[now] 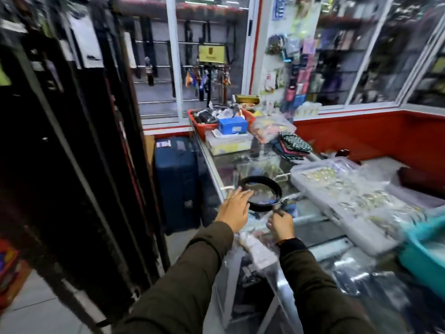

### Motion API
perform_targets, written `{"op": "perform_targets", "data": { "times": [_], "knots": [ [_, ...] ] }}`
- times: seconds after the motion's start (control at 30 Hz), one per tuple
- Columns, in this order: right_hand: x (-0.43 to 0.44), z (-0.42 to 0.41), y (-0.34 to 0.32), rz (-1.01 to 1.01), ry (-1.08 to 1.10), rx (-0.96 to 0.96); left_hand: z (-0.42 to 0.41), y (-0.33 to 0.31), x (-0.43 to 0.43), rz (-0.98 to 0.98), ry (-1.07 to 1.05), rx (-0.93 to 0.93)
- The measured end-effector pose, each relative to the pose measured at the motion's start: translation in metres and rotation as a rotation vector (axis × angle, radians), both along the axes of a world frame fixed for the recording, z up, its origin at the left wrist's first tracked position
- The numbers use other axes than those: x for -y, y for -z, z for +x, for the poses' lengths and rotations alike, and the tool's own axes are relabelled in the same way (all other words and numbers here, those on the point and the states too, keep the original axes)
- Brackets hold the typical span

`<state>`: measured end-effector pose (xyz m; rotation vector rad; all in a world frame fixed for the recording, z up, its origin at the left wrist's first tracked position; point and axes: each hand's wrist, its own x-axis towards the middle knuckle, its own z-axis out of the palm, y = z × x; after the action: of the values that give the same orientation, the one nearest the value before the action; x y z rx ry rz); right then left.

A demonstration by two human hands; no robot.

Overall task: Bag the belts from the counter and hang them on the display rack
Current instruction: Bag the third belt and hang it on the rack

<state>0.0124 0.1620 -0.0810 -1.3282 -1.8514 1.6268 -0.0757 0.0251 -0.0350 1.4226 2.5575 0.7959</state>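
A black belt [261, 182] lies coiled in a loop on the glass counter [310, 227], its metal buckle [289, 200] pointing right. My left hand [234, 209] hovers with fingers spread at the loop's left edge; I cannot tell if it touches the belt. My right hand [280, 224] is closed near the buckle end and pinches the top of a clear plastic bag [255, 251], which hangs down over the counter's front. The display rack [72, 141] stands at the left, filled with hanging bagged black belts. The frame is motion-blurred.
Clear plastic trays of small goods [344, 196] sit to the right of the belt, with a teal basket [423, 249] at the right edge. A red basket [204, 126], a blue box [232, 125] and folded cloth crowd the counter's far end. A dark blue suitcase [177, 182] stands between rack and counter.
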Motion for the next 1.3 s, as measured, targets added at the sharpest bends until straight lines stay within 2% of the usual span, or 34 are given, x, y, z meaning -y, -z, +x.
{"op": "perform_targets", "data": {
  "times": [0.1, 0.2, 0.3, 0.47, 0.57, 0.77, 1.0, 1.17, 1.3],
  "knots": [
    [-0.021, -0.002, 0.004, -0.183, 0.025, -0.072, -0.007, 0.01, -0.05, -0.162, 0.051, 0.077],
    [-0.036, -0.013, 0.01, -0.268, 0.058, -0.126, -0.013, 0.019, -0.084, -0.333, 0.039, 0.104],
    [-0.046, -0.022, 0.013, -0.307, 0.078, -0.162, -0.018, 0.025, -0.098, -0.371, 0.031, 0.107],
    [-0.052, -0.027, 0.021, -0.273, 0.075, -0.156, -0.025, 0.037, -0.095, -0.282, -0.022, 0.043],
    [-0.044, -0.03, 0.017, -0.257, 0.055, -0.154, -0.02, 0.04, -0.082, -0.161, -0.044, 0.015],
    [-0.011, -0.045, -0.007, -0.369, 0.086, -0.434, -0.016, 0.021, -0.035, 0.162, -0.158, 0.103],
    [0.053, -0.053, -0.045, -0.265, -0.142, -0.535, -0.013, 0.004, 0.045, 0.465, -0.341, 0.183],
    [0.107, -0.052, -0.06, -0.22, -0.276, -0.602, -0.002, -0.001, 0.103, 0.568, -0.411, 0.134],
    [0.143, -0.053, -0.076, -0.219, -0.379, -0.67, 0.005, -0.007, 0.138, 0.532, -0.528, 0.097]
  ]
}}
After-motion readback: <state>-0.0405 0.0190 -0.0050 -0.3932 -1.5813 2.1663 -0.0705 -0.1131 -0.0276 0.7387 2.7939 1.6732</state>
